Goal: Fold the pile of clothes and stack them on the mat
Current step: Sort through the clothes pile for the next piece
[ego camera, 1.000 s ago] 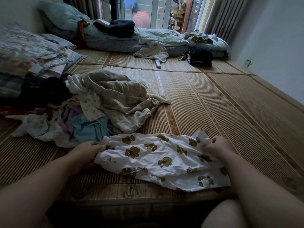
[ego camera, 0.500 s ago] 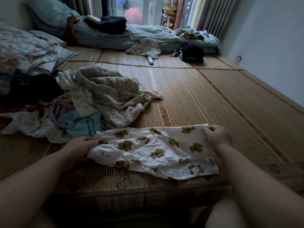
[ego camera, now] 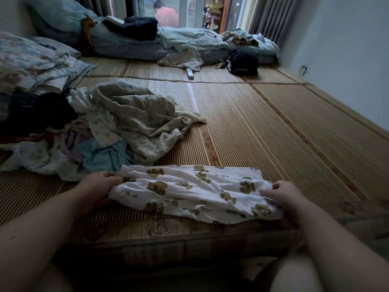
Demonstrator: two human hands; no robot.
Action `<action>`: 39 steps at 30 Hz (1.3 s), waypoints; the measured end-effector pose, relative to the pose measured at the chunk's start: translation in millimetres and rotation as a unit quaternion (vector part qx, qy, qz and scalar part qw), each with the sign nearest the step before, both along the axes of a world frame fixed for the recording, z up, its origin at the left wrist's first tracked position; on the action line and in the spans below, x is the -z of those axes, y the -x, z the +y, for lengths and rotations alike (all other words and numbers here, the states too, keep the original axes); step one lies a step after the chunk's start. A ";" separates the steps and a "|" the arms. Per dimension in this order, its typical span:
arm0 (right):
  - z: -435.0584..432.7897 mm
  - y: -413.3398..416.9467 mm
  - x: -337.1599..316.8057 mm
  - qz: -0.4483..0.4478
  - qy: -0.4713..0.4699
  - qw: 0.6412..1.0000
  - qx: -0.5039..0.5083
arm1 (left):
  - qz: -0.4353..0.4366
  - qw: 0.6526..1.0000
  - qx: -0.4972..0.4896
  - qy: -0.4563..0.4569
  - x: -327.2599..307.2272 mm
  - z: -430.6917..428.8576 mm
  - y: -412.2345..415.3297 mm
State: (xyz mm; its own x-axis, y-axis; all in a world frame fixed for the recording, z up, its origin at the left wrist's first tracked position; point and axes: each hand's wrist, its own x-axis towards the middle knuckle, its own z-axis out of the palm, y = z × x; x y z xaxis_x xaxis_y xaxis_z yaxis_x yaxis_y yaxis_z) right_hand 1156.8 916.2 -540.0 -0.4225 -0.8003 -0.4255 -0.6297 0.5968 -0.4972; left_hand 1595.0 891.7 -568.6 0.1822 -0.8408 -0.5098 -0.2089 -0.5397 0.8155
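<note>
Two hands, near in my feed: left hand (ego camera: 99, 185) pinches one end of the soft bear-print garment (ego camera: 189, 192), right hand (ego camera: 284, 197) grips the other, on ribbed woven mat (ego camera: 252, 133).

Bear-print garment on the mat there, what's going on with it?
A person is folding laundry. Their left hand grips one end of the white bear-print garment and their right hand pinches the other end. It is laid out lengthwise along the near edge of the woven mat. The unfolded pile of clothes sits just behind it to the left. No folded stack shows yet.
</note>
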 end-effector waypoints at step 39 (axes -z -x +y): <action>-43.8 -79.0 2.9 0.091 0.146 0.977 -0.124 | 0.008 0.998 0.061 -0.003 -5.6 -3.9 71.7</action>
